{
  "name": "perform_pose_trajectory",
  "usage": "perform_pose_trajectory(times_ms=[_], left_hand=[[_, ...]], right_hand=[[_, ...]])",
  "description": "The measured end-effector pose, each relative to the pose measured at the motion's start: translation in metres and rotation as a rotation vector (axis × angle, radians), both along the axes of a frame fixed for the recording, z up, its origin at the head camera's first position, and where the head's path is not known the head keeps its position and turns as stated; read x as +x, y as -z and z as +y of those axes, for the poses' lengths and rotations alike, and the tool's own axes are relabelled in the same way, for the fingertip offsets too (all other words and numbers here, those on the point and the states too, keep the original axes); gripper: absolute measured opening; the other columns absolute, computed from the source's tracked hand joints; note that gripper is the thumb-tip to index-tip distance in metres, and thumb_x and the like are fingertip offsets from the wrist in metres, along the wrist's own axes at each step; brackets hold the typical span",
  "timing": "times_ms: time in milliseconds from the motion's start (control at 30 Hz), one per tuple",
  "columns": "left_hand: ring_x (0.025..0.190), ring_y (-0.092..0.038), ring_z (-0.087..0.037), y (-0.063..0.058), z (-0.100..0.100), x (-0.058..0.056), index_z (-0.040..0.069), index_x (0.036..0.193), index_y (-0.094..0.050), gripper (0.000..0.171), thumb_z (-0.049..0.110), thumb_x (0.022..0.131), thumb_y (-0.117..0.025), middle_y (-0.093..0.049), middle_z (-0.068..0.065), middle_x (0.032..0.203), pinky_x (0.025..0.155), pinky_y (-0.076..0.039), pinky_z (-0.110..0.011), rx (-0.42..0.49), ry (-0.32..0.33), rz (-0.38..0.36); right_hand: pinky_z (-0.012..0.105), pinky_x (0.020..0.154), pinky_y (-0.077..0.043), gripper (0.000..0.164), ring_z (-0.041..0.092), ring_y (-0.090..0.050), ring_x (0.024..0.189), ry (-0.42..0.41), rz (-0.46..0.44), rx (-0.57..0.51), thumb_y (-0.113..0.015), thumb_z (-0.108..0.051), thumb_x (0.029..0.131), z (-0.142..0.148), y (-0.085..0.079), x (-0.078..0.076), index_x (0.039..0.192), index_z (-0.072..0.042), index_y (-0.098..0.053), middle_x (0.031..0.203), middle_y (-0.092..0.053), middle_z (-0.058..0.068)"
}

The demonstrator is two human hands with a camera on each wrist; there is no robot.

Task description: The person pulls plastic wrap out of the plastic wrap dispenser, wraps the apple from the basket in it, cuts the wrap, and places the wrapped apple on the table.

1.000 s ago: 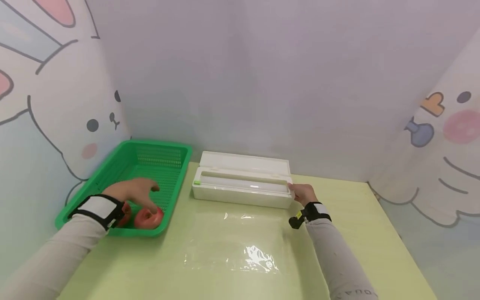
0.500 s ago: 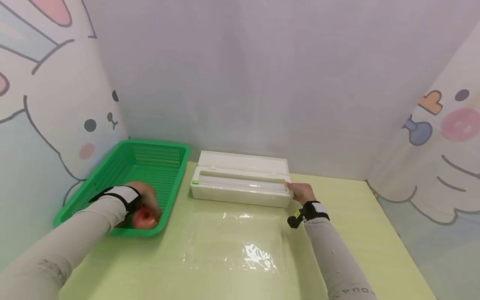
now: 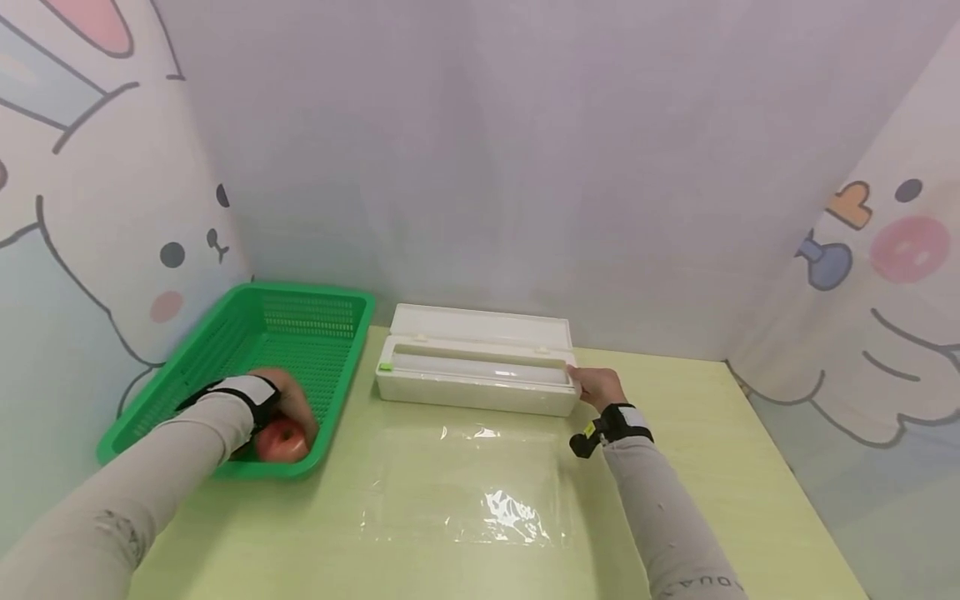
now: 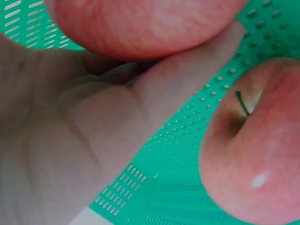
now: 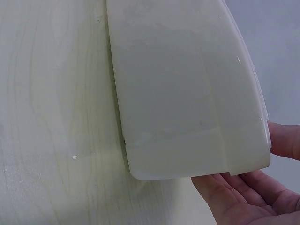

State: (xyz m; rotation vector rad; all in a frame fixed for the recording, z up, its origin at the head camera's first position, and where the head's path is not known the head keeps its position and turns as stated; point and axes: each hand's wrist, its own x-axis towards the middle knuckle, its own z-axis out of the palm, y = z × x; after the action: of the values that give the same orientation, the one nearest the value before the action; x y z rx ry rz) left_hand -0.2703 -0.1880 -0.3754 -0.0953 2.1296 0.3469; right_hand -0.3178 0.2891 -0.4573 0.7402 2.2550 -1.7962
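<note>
Inside the green basket, my left hand (image 3: 288,396) reaches down and curls round a red apple (image 4: 145,28); its far fingers are hidden behind the fruit. A second apple (image 4: 253,145), stem showing, lies beside it in the left wrist view. The head view shows one apple (image 3: 282,442) plainly, against the hand. My right hand (image 3: 600,386) grips the right end of a white cling film dispenser (image 3: 476,392), thumb on the upper edge and fingers at the end below. Its lid stands open at the back, with the roll inside.
A sheet of clear cling film (image 3: 465,492) lies on the yellow-green table (image 3: 697,433) in front of the dispenser. The green basket (image 3: 352,367) stands at the left, close to the rabbit-printed wall (image 3: 112,250). A plain wall (image 3: 510,167) rises behind the dispenser.
My left hand has gone from hovering over the apples, fingers spread, down into the basket and round an apple. My right hand keeps its hold on the dispenser.
</note>
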Motion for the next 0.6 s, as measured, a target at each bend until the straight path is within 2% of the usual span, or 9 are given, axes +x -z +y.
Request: perform_pose_trajectory(times_ms=[100,167,233,300,400,467,600], left_hand=[[0.066,-0.050,-0.009,-0.006,-0.002,-0.001,0.014,0.069,-0.062,0.026,0.035,0.062,-0.074,-0.054,0.003,0.072,0.058,-0.044,-0.019,-0.045,0.058,0.116],[0.072,-0.053,-0.013,-0.014,-0.005,-0.003,0.011,0.078,-0.065,0.039,0.043,0.058,-0.075,-0.058,-0.001,0.080,0.060,-0.046,-0.021,-0.096,0.112,0.205],[0.076,-0.054,-0.014,-0.022,-0.006,-0.009,0.008,0.086,-0.065,0.048,0.047,0.059,-0.074,-0.058,-0.003,0.086,0.063,-0.048,-0.023,-0.108,0.136,0.203],[0.078,-0.055,-0.015,-0.030,-0.006,-0.015,0.005,0.092,-0.063,0.053,0.048,0.062,-0.072,-0.058,-0.004,0.089,0.066,-0.049,-0.023,-0.101,0.137,0.159],[0.076,-0.052,-0.011,-0.044,-0.005,-0.023,0.007,0.089,-0.060,0.045,0.045,0.067,-0.069,-0.056,-0.001,0.085,0.065,-0.047,-0.021,-0.066,0.134,0.092],[0.073,-0.050,-0.009,-0.057,-0.003,-0.030,0.010,0.082,-0.058,0.037,0.044,0.069,-0.067,-0.054,0.002,0.081,0.063,-0.046,-0.021,-0.048,0.167,0.085],[0.067,-0.046,-0.008,-0.085,0.001,-0.045,0.017,0.071,-0.052,0.033,0.049,0.072,-0.064,-0.051,0.006,0.074,0.059,-0.042,-0.020,-0.041,0.275,0.135]], right_hand=[[0.018,0.068,-0.049,0.046,0.010,-0.055,0.085,-0.007,-0.004,0.002,-0.062,-0.021,0.092,0.002,0.000,-0.001,0.126,0.008,-0.055,0.105,-0.056,0.005],[0.018,0.069,-0.049,0.046,0.011,-0.055,0.087,-0.007,-0.005,0.005,-0.062,-0.021,0.092,0.002,0.000,-0.001,0.128,0.007,-0.055,0.108,-0.056,0.006],[0.017,0.068,-0.049,0.046,0.010,-0.055,0.085,0.000,-0.002,0.007,-0.062,-0.021,0.092,0.002,0.001,-0.001,0.127,0.008,-0.055,0.107,-0.057,0.006],[0.017,0.067,-0.049,0.045,0.010,-0.055,0.083,-0.002,0.004,0.006,-0.062,-0.020,0.092,0.003,0.000,0.000,0.126,0.009,-0.055,0.105,-0.057,0.005],[0.016,0.067,-0.049,0.046,0.011,-0.056,0.086,-0.003,0.005,-0.004,-0.061,-0.020,0.092,0.003,0.001,0.001,0.128,0.009,-0.055,0.109,-0.057,0.007],[0.017,0.069,-0.050,0.047,0.012,-0.057,0.089,-0.008,0.007,-0.009,-0.061,-0.020,0.093,0.003,0.002,0.001,0.129,0.008,-0.054,0.113,-0.057,0.009],[0.023,0.079,-0.053,0.048,0.016,-0.059,0.099,-0.006,0.014,-0.016,-0.060,-0.021,0.093,0.002,0.004,0.001,0.131,0.008,-0.053,0.126,-0.056,0.016]])
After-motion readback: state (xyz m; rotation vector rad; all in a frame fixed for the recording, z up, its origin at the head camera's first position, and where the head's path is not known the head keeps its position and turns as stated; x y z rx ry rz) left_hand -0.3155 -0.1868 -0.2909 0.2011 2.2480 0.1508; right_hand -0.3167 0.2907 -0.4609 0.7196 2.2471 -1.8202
